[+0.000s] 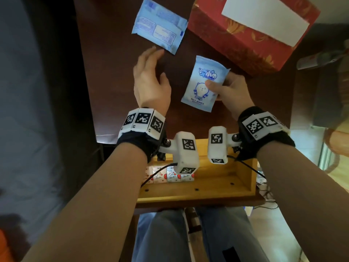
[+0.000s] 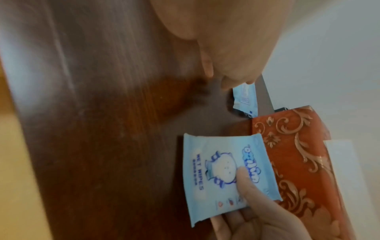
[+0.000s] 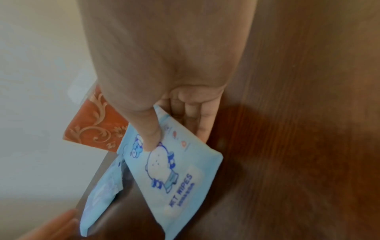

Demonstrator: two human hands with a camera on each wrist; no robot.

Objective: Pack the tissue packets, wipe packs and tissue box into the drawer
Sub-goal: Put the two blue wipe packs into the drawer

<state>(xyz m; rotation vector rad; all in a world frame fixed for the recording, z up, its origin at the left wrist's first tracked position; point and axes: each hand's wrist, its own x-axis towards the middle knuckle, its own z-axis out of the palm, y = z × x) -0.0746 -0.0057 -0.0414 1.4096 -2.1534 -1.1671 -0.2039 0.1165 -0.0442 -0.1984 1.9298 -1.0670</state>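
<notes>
My right hand point(image 1: 219, 87) pinches a light-blue wet wipes pack point(image 1: 203, 82), thumb on its printed face and fingers beneath; the same pack point(image 3: 174, 170) shows in the right wrist view and again point(image 2: 222, 170) in the left wrist view, lifted off the dark wooden table point(image 1: 113, 82). My left hand point(image 1: 151, 72) hovers open over the table, fingertips just short of a second blue wipe pack point(image 1: 159, 25) lying face down. A red patterned tissue box point(image 1: 245, 35) stands at the far right. Below the table edge the wooden drawer point(image 1: 217, 182) is pulled out, with several small tissue packets point(image 1: 166, 175) lined along its left.
The drawer's right half shows bare wood. Cables run from the wrist cameras across the drawer. My legs in jeans point(image 1: 188, 233) are under it. Clutter point(image 1: 321, 59) lies off the table's right edge, and a grey surface point(image 1: 28, 110) fills the left.
</notes>
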